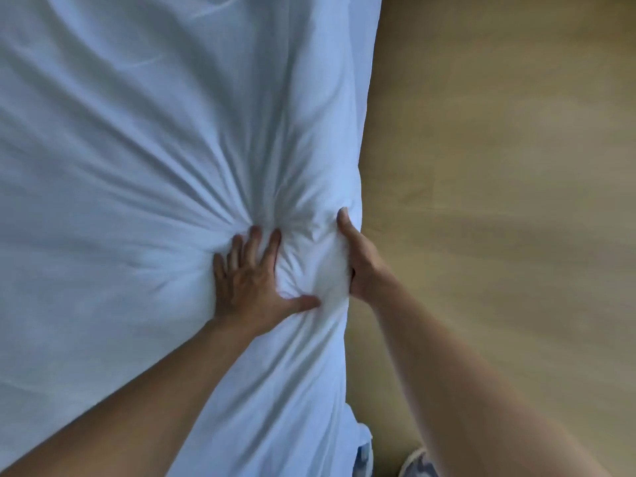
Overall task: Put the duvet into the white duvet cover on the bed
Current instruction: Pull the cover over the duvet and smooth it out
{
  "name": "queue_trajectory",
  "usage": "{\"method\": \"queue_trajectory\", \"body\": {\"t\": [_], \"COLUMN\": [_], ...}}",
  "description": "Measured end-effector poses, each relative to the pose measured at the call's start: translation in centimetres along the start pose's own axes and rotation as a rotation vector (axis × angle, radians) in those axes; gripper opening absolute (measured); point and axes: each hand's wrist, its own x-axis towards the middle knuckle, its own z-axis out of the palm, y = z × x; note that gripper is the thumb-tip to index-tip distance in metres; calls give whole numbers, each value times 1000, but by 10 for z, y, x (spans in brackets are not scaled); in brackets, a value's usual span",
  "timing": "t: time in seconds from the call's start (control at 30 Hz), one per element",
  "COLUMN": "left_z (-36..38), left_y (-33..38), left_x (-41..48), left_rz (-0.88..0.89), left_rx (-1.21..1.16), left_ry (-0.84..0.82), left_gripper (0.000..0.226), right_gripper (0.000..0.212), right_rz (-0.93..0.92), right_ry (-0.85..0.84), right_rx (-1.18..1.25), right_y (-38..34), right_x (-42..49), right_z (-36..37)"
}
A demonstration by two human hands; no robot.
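The white duvet cover [137, 149] fills the left and middle of the head view, spread over the bed with creases fanning out from one bunched spot. A padded lump, apparently the duvet inside the cover [309, 270], bulges between my hands near the bed's right edge. My left hand [251, 280] lies on the cover, fingers dug into the folds and thumb pressed against the lump. My right hand [358, 259] grips the lump from the right side, thumb on top, fingers hidden under the fabric.
A tan wooden floor [499, 166] runs along the right of the bed. Patterned shoes [416, 463] show at the bottom edge beside the hanging cover.
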Motion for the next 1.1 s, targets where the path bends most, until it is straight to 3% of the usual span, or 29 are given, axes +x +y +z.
{"method": "queue_trajectory", "body": {"t": [0.1, 0.2, 0.27, 0.33, 0.4, 0.47, 0.53, 0.63, 0.67, 0.7, 0.77, 0.83, 0.9, 1.0, 1.03, 1.1], "left_z": [-18, -62, -90, -98, -90, -89, -109, -151, -164, -176, -180, -174, -190, -226, -236, -254], "left_y": [-11, -19, -6, 16, 25, 15, -1, -6, 1, 10, 34, 40, 33, 27, 33, 59], "left_x": [14, 79, 132, 163, 173, 166, 178, 234, 255, 273, 295, 305, 313, 356, 375, 412], "left_rz": [69, 158, 65, -30, -45, -4, 65, 126, 109, 76, 19, -29, -6, 99, 99, -3], "left_rx": [18, -38, -95, -124, -106, -110, -125, -171, -167, -180, -169, -102, -109, -233, -257, -249], "left_ry": [126, 326, 217, 8, -73, -84, 46, 360, 336, 224, -42, -175, -147, 163, 195, -15], "left_gripper": [120, 99, 126, 152, 156, 150, 134, 116, 121, 129, 144, 150, 143, 131, 142, 162], "right_gripper": [97, 90, 96, 97, 89, 82, 72, 74, 74, 78, 86, 93, 79, 36, 35, 53], "right_rz": [0, 67, 137, 152, 86, 43, 56, 77, 85, 109, 130, 100, 135, 238, 274, 277], "right_ry": [3, 137, 182, 33, -133, -193, -68, 301, 361, 335, 81, -73, -73, -211, -227, -128], "right_rx": [-30, -136, -195, -127, -20, -22, -174, -403, -418, -358, -172, -4, 51, -52, -77, -163], "right_y": [-40, -41, -47, -86, -143, -188, -206, -211, -210, -216, -247, -288, -320, -339, -343, -359], "right_x": [33, 49, 59, 72, 103, 136, 155, 162, 163, 165, 171, 194, 220, 236, 233, 227], "right_z": [14, 9, -6, -10, 1, 21, 34, 25, 15, 11, 16, 31, 52, 57, 47, 12]}}
